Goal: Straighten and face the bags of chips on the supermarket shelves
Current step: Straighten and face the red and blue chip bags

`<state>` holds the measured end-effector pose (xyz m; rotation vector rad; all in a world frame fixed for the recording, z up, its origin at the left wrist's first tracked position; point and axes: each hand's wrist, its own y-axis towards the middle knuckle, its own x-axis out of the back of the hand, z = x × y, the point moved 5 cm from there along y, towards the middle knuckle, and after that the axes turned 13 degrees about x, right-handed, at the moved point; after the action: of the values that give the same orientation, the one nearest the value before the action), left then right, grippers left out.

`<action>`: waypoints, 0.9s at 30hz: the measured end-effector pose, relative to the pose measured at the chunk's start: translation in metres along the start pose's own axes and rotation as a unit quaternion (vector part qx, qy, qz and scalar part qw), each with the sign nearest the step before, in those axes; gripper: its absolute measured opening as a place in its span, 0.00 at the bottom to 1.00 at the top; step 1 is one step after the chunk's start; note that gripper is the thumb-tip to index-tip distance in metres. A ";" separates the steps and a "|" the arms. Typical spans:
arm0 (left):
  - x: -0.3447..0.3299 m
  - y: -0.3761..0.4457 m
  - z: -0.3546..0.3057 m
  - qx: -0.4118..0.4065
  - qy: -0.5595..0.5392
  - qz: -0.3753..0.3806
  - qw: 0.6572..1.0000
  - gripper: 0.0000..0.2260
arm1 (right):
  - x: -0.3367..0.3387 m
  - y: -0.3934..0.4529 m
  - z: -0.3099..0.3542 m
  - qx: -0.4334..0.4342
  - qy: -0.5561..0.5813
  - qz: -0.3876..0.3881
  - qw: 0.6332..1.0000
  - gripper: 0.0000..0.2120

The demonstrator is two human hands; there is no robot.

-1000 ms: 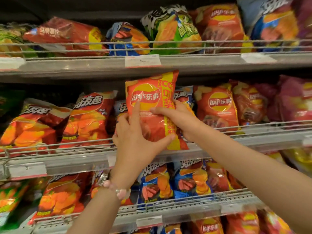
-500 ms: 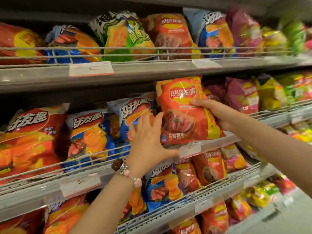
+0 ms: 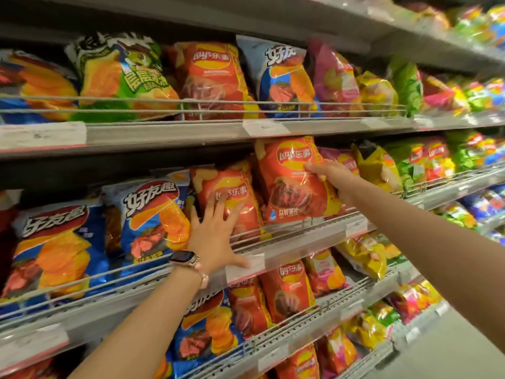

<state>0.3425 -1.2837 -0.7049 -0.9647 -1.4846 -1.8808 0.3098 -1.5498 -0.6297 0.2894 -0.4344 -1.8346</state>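
A red Lay's bag [image 3: 289, 179] stands upright and faces front on the middle shelf [image 3: 300, 236]. My right hand [image 3: 332, 177] grips its right edge. To its left a second red Lay's bag [image 3: 226, 192] leans back behind the wire rail. My left hand [image 3: 214, 233] lies flat against that bag with fingers spread and the thumb on the shelf's price strip. Two blue bags [image 3: 153, 214] stand left of my left hand.
The upper shelf [image 3: 164, 132] holds a green bag [image 3: 120, 77], a red Lay's bag [image 3: 210, 77] and a blue bag [image 3: 284, 77]. Yellow and green bags [image 3: 377, 165] fill the shelf to the right. The lower shelf [image 3: 300, 324] holds more red bags. Grey floor [image 3: 451, 351] lies at bottom right.
The view has swung right. My right hand has carried the red Lay's bag to the right along the middle shelf. My left hand has come off it and pressed onto the neighbouring red bag.
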 end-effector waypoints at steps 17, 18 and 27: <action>0.001 -0.003 0.000 0.024 0.025 -0.004 0.999 0.60 | -0.016 0.064 -0.076 -0.010 0.057 0.123 0.991 0.20; 0.001 -0.003 0.000 0.026 0.028 0.002 0.999 0.59 | -0.016 0.065 -0.080 -0.012 0.052 0.127 0.990 0.20; 0.014 -0.007 -0.008 0.036 0.050 0.041 0.997 0.60 | -0.012 0.056 -0.076 0.131 -0.161 0.051 0.977 0.23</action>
<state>0.3270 -1.2896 -0.6989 -0.8729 -1.4234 -1.7798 0.3928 -1.5644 -0.6735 0.1445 -0.9049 -1.7262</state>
